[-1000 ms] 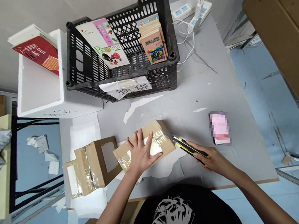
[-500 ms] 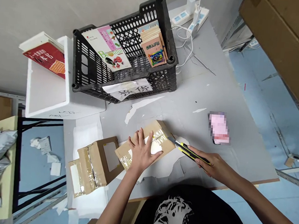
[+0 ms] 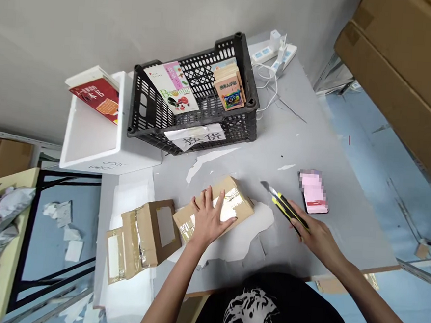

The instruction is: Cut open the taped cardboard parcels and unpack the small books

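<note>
Knife: it has moved away from the box, so I guess no cutting now.
Right hand: wrapped round the knife.
Left hand: spread open on the box.
Box: near the table's front edge.

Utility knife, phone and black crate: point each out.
Utility knife (image 3: 285, 207), head view, on its yellow-and-black handle.
Phone (image 3: 314, 191), head view, on its screen.
Black crate (image 3: 237, 115), head view, on its front rim.

A black latticed plastic crate stands beside a white foam box. A dark-edged rectangular phone with a pink screen lies to their right.
</note>
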`<state>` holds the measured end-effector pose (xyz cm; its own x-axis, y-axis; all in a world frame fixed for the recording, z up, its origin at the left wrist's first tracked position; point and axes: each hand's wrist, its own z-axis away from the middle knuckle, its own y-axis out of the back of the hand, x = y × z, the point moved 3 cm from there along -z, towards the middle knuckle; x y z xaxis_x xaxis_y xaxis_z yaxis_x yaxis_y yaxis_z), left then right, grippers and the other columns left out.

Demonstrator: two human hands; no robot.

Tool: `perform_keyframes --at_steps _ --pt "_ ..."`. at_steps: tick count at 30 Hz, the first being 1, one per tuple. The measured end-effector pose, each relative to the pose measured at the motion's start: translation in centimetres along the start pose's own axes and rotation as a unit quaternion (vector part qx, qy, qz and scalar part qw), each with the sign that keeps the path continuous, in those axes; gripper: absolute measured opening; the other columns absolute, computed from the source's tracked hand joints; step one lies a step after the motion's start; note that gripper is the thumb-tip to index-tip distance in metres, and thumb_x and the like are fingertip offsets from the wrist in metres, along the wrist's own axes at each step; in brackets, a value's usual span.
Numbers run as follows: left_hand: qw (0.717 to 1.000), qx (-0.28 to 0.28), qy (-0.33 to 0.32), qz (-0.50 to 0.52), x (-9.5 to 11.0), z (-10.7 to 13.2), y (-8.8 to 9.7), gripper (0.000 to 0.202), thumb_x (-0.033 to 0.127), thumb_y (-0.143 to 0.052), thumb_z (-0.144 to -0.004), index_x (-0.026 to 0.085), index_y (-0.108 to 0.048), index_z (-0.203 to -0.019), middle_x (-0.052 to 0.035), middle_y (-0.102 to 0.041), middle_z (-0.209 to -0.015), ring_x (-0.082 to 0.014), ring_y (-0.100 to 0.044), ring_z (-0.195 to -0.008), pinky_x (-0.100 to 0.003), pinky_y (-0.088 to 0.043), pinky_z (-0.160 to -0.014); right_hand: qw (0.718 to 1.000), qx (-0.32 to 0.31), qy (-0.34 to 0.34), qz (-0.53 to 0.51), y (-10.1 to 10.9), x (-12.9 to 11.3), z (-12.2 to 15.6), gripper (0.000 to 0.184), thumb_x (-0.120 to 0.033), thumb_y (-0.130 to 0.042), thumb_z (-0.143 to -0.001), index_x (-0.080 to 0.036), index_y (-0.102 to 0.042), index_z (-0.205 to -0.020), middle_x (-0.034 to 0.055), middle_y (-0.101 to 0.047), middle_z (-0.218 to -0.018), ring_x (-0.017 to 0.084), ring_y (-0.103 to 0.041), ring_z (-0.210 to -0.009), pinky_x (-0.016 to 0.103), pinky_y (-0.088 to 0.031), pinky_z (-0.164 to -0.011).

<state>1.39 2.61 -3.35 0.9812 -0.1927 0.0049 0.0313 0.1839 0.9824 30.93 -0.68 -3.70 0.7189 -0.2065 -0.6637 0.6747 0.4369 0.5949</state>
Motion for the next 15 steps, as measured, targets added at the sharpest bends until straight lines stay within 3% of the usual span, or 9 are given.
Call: perform_keyframes --at_steps 4,8,12,15 --pt "1.000 0.003 -0.014 0.008 -1.2 0.5 1.5 0.069 0.058 -0.040 -0.086 0.022 -0.031 -0.145 -0.0154 -0.032 -0.149 -0.0319 -0.038 -0.127 -0.047 -0.029 -0.101 0.980 0.081 -0.012 0.181 -3.5 0.9 -3.3 0.054 -0.029 -0.026 -0.094 -0.025 -0.023 -0.148 0.0094 -0.064 -0.095 0.018 -0.058 -0.061 0.030 -0.045 -0.056" --pt "1.000 -0.001 0.014 0.002 -3.5 1.6 2.0 0.071 0.057 -0.042 -0.085 0.023 -0.027 -0.146 -0.0108 -0.041 -0.144 -0.0293 -0.045 -0.119 -0.039 -0.039 -0.094 0.944 0.092 -0.036 0.314 -7.5 2.2 -5.6 0.056 -0.014 -0.032 -0.089 -0.023 -0.035 -0.144 0.0155 -0.058 -0.094 0.024 -0.058 -0.077 0.037 -0.045 -0.069" --pt "0.999 -0.026 0.040 -0.006 -4.6 2.2 1.8 0.071 0.058 -0.041 -0.085 0.022 -0.029 -0.145 -0.0113 -0.049 -0.137 -0.0281 -0.050 -0.114 -0.038 -0.043 -0.090 0.958 0.128 -0.041 0.253 -9.6 2.7 -6.2 0.046 -0.023 -0.040 -0.090 -0.017 -0.049 -0.134 0.0206 -0.055 -0.108 0.032 -0.050 -0.105 0.047 -0.040 -0.087" --pt "0.998 -0.040 0.053 -0.014 -4.3 2.3 1.8 0.070 0.060 -0.037 -0.086 0.021 -0.030 -0.144 -0.0131 -0.055 -0.127 -0.0287 -0.055 -0.106 -0.038 -0.046 -0.082 0.986 0.140 -0.049 0.076 -10.4 1.4 -6.2 0.050 -0.039 -0.033 -0.093 -0.017 -0.046 -0.136 0.0186 -0.050 -0.123 0.031 -0.044 -0.118 0.047 -0.037 -0.096"
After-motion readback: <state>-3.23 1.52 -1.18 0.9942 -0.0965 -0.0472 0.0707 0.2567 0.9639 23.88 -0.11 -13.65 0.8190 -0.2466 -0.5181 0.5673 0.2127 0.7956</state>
